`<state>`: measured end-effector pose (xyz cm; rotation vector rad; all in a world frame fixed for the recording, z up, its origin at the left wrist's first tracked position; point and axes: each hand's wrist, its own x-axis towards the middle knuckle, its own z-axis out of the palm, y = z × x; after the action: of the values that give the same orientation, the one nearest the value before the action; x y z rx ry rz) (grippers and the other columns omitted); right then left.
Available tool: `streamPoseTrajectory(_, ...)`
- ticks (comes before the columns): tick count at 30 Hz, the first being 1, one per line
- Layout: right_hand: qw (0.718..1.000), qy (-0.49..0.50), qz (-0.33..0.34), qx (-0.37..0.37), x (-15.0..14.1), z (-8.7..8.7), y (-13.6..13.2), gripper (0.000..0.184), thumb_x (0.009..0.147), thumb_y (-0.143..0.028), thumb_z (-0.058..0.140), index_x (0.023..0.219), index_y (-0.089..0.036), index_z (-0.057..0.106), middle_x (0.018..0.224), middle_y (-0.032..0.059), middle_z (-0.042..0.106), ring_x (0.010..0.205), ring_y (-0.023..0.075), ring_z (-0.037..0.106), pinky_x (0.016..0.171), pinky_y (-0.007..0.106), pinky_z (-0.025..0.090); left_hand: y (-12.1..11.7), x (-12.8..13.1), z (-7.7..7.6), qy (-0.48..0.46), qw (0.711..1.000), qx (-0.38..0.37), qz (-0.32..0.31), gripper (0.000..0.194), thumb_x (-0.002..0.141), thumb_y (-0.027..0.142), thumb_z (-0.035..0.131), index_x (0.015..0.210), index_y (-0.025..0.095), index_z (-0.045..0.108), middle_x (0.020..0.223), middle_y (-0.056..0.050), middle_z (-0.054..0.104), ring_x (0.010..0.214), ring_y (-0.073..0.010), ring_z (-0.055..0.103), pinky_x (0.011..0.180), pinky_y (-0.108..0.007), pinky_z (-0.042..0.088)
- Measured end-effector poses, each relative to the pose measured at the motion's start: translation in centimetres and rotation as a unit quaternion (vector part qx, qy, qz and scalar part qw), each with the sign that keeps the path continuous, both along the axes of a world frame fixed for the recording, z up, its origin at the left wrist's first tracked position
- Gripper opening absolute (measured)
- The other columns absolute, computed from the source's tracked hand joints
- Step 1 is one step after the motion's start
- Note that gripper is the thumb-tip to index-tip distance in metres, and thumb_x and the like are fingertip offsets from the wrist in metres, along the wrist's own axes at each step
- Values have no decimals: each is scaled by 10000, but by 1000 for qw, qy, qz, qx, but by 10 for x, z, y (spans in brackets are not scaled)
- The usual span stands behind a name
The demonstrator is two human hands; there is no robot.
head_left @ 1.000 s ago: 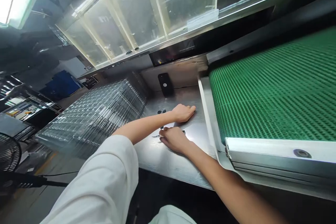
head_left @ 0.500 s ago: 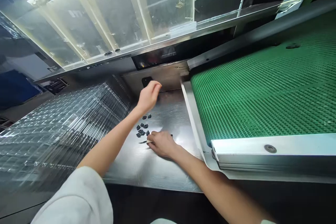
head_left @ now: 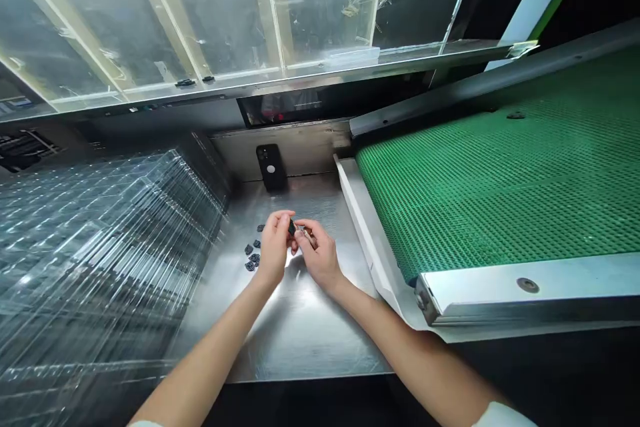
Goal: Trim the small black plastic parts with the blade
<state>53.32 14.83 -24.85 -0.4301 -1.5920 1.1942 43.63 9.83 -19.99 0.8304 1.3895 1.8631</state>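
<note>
One camera sits on the person's head and looks forward and down. It sees the left hand (head_left: 274, 247) and the right hand (head_left: 320, 257) from close above. The steel worktop (head_left: 300, 340) is in the middle, a green belt (head_left: 490, 193) on the right, and clear plastic trays (head_left: 100, 267) on the left.

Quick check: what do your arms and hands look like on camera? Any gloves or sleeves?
Your left hand and right hand are bare, without gloves. The left forearm and right forearm are bare too, with no watch or band showing. A white sleeve cuff shows at the bottom edge, past the right forearm.
</note>
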Motion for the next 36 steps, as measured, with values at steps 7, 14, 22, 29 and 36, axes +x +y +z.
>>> streamPoseTrajectory(7,998,-54,-9,0,1,-6,5,236,948,-381,719,1125,-225,705,892,12,669,691,167,627,644,289,520,5,2,-34,-1,999,18,35,479,913,615,663,1160,205,639,691,50,492,512,-87,445,428,-200,363)
streamPoseTrajectory(14,997,-74,-30,20,1,-12,5,149,957,-359,752,1032,-237,713,877,13,656,735,177,647,630,288,512,0,-7,-40,-42,999,7,-31,511,922,642,639,1212,222,609,683,40,554,473,-94,482,423,-216,385)
streamPoseTrajectory(22,995,-13,-9,-99,0,6,-5,217,954,-403,731,964,-197,663,718,-15,644,550,144,582,528,266,499,-2,-12,-37,-137,984,0,-111,419,913,584,653,1036,187,604,660,32,568,495,-107,541,438,-211,443)
streamPoseTrajectory(29,989,-58,-66,-121,3,1,6,352,933,-530,709,902,-184,654,713,5,602,613,159,549,540,261,437,-1,-14,-35,-273,943,-33,-186,398,906,556,670,944,171,576,699,19,553,445,-61,424,390,-165,273)
streamPoseTrajectory(36,988,-68,-57,-127,4,-2,8,325,928,-517,701,889,-195,675,709,6,606,650,178,564,577,274,429,-4,-15,-33,-280,935,-32,-214,291,867,401,722,997,166,610,757,5,568,480,-50,416,410,-155,225)
